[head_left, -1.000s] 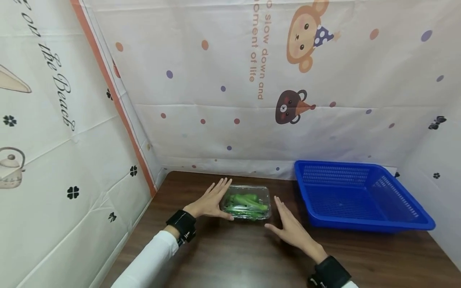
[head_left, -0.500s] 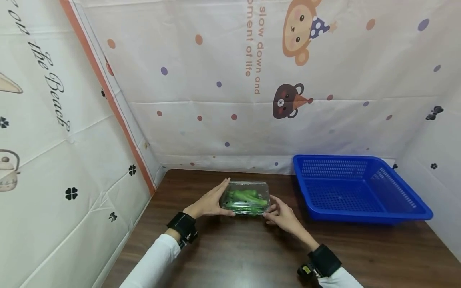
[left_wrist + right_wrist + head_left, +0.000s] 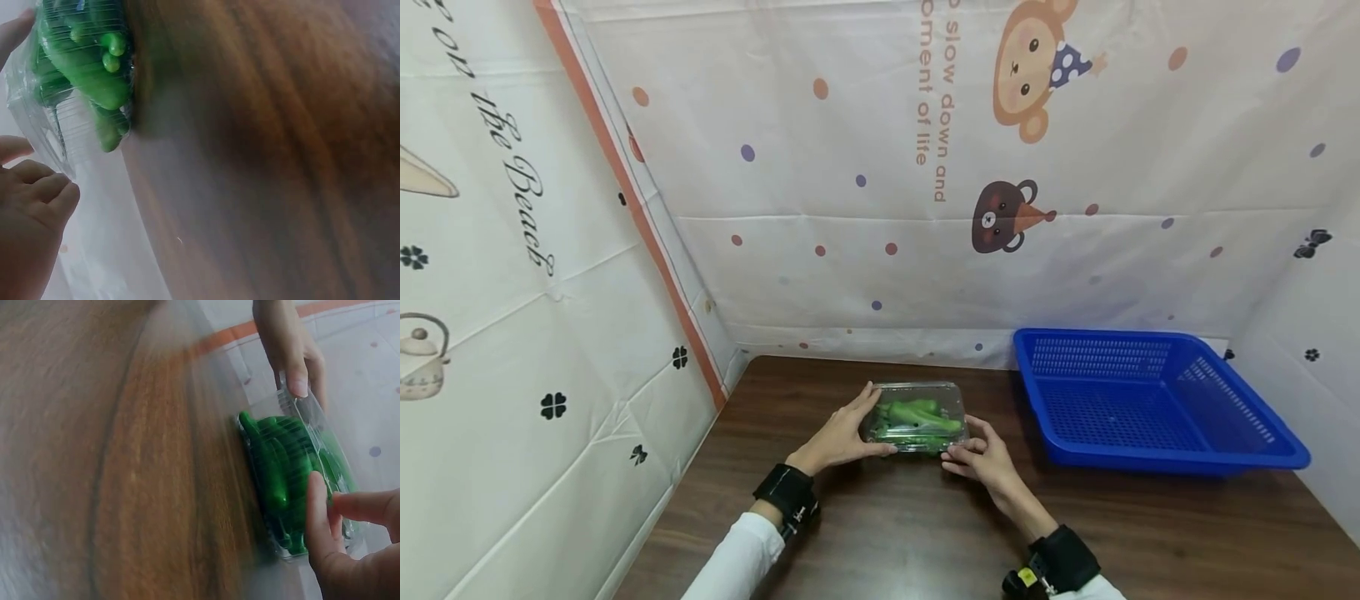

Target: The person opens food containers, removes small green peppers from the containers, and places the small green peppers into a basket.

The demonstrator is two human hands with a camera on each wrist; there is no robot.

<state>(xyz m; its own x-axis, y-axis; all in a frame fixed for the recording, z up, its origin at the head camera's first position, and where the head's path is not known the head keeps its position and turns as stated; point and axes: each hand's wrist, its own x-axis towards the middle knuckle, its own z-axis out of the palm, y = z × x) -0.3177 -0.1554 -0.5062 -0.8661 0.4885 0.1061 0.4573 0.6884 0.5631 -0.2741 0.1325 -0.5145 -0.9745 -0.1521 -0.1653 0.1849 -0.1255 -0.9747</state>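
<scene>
Clear plastic box (image 3: pixel 917 415) of green vegetables (image 3: pixel 919 417) sits at centre frame on the brown table (image 3: pixel 880 533), gripped at its ends by the left hand (image 3: pixel 838 437) and right hand (image 3: pixel 988 458). Right of it stands a blue basket (image 3: pixel 1150 408).

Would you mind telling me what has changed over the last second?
Both hands closed in on the clear box of green vegetables: the right hand moved left to grip its right end, and the left hand now holds its left end. The box, blue basket and table stayed put.
</scene>
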